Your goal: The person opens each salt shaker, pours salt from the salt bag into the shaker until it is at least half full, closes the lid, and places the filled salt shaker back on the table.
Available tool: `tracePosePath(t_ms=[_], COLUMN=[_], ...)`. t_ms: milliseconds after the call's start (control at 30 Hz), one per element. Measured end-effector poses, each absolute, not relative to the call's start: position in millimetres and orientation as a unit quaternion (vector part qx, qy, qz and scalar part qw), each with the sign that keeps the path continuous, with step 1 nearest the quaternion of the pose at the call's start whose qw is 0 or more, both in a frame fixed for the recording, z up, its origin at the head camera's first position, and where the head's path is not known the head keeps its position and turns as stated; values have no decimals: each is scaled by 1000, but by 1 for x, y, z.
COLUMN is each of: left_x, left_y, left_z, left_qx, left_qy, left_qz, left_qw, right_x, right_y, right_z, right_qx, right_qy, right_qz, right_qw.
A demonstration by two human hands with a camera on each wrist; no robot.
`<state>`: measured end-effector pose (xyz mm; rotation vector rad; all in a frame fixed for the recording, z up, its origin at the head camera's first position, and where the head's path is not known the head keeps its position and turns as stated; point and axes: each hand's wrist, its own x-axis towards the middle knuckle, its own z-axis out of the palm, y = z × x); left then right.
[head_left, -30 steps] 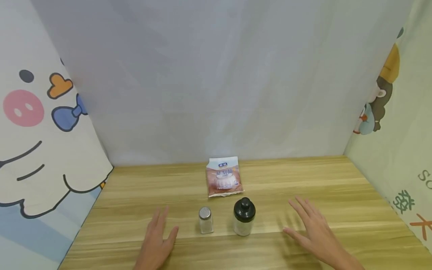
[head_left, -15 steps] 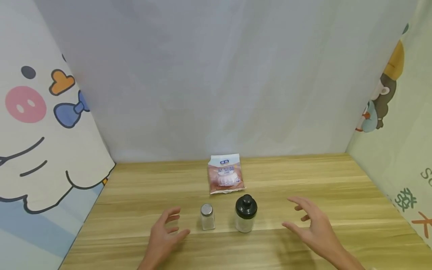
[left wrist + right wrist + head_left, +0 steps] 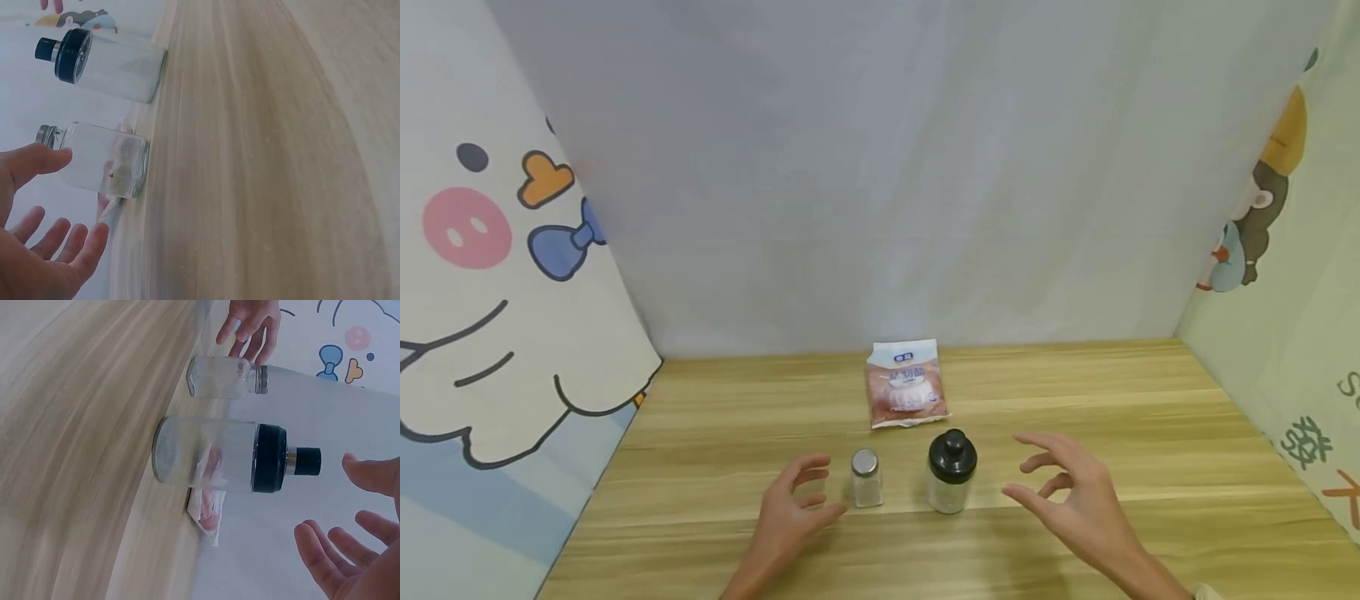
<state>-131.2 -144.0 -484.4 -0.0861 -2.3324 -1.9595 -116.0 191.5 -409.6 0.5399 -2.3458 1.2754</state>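
A small glass shaker (image 3: 867, 480) with a perforated metal cap stands upright on the wooden table. Just left of it is my left hand (image 3: 793, 508), fingers loosely bent and thumb apart, holding nothing. To the shaker's right stands a larger clear glass jar (image 3: 950, 483) with a black knobbed lid. My right hand (image 3: 1071, 492) hovers right of the jar, its thumb and fingers spread around air. In the right wrist view the fingertips (image 3: 306, 534) are short of the black lid (image 3: 270, 459). The left wrist view shows the left thumb overlapping the shaker (image 3: 103, 159).
Behind the two containers lies a printed white and reddish-brown packet (image 3: 907, 387). The wooden tabletop (image 3: 737, 400) ends at a grey curtain (image 3: 880, 208). Cartoon-printed cloths hang at the left (image 3: 490, 350) and right (image 3: 1285, 333).
Both hands have moved inward, the left toward the shaker and the right toward the jar. Their fingers have gone from straighter to more bent. The containers and packet stay in place.
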Motion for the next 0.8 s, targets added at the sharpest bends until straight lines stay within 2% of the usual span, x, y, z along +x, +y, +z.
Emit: tracePosePath(t_ms=[533, 800], left_x=[-143, -145], left_y=[-134, -130], left_z=[-487, -490], left_qx=[-48, -55], left_qy=[-743, -737], left_qz=[-667, -672], left_qw=[25, 39], right_x=[-122, -126], right_y=[158, 138], right_z=[-398, -399], right_qx=[247, 276], right_qy=[-819, -809], right_qz=[483, 496], right_qw=[186, 153])
